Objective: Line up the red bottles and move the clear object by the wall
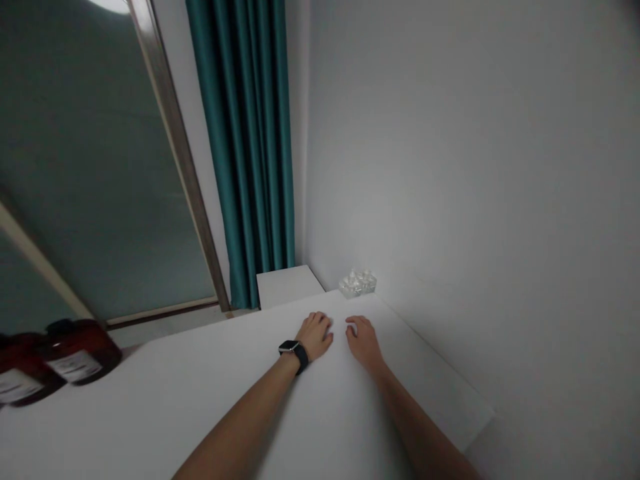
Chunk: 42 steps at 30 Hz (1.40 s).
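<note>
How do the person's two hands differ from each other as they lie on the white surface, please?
The left hand has a dark watch at its wrist; the right hand has a bare wrist. The left lies farther from the wall than the right. Both rest palm-down, holding nothing.

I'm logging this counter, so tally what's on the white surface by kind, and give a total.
Dark brown bottles with white labels: 2
Clear glass pieces near the wall, number blurred, counted as a cluster: 1
Hands resting flat: 2, left hand, right hand
Total: 5
</note>
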Motion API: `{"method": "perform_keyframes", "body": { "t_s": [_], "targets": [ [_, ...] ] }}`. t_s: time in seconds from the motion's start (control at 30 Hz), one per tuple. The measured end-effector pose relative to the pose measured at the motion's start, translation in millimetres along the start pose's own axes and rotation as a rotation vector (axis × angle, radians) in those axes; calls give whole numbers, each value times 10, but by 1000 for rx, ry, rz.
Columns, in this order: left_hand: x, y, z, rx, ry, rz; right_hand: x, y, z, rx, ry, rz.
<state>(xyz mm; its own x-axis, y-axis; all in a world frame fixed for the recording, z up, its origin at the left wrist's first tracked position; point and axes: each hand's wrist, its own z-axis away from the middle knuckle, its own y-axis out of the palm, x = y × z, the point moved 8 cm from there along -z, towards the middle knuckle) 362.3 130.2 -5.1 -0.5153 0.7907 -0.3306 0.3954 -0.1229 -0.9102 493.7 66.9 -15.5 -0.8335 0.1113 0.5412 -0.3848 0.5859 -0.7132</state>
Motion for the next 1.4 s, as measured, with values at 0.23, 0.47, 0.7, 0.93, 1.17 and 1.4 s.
{"method": "perform_keyframes", "body": {
  "t_s": [0.23,0.47,0.7,0.93,1.17,1.4],
  "targets": [
    [165,-307,254,-26,-87,27,260,39,42,10,-37,-50],
    [471,-669,674,-36,-182,-11,906,369,128,96,-141,-138],
    [893,-1133,1275,-108,-349,-51,1580,743,224,182,-228,-200],
    [1174,-1560,1960,-146,-447,-84,2297,1055,418,263,-309,-267],
    [1214,-1826,2567,-176,-497,-98,2778,1143,741,360,-357,-280],
    [1058,-1805,2915,-240,-477,51,2942,985,1122,479,-421,-291]
  ]
}}
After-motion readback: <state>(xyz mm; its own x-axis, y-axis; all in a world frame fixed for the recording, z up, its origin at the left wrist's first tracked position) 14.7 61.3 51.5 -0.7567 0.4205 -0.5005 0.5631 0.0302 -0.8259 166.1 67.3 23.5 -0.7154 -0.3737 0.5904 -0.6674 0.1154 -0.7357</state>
